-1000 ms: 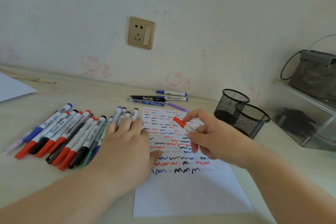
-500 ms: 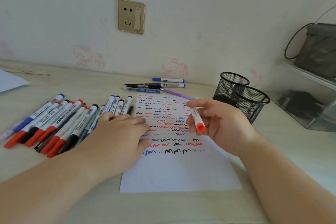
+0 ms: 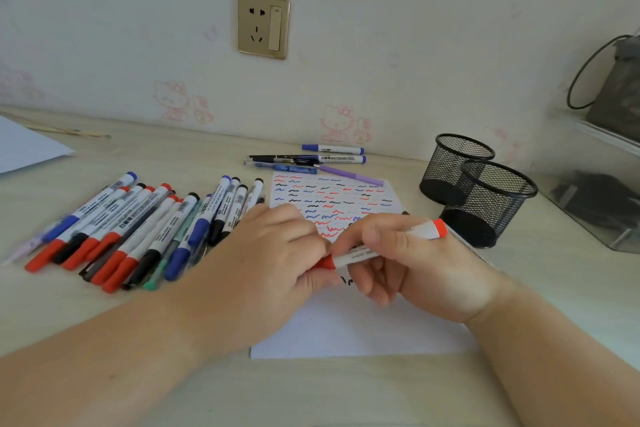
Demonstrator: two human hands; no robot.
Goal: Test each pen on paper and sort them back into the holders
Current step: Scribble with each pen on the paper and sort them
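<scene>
Both hands grip the red-capped white whiteboard marker (image 3: 377,248), the left hand (image 3: 277,253) apparently pulling its cap and the right hand (image 3: 415,263) clamping the barrel, before a test scribble on the white paper sheet (image 3: 363,333).

Black wire-mesh holders (image 3: 485,198), matt paper (image 3: 363,326), pale wood-look desk (image 3: 138,149).

Both your hands are on one red marker, over the paper.

Your right hand (image 3: 412,263) grips the red marker (image 3: 381,248) by its barrel; your left hand (image 3: 277,253) pinches its cap end above the scribbled paper (image 3: 346,329). Two mesh holders (image 3: 485,191) stand just right; a row of markers (image 3: 138,229) lies left.
</scene>
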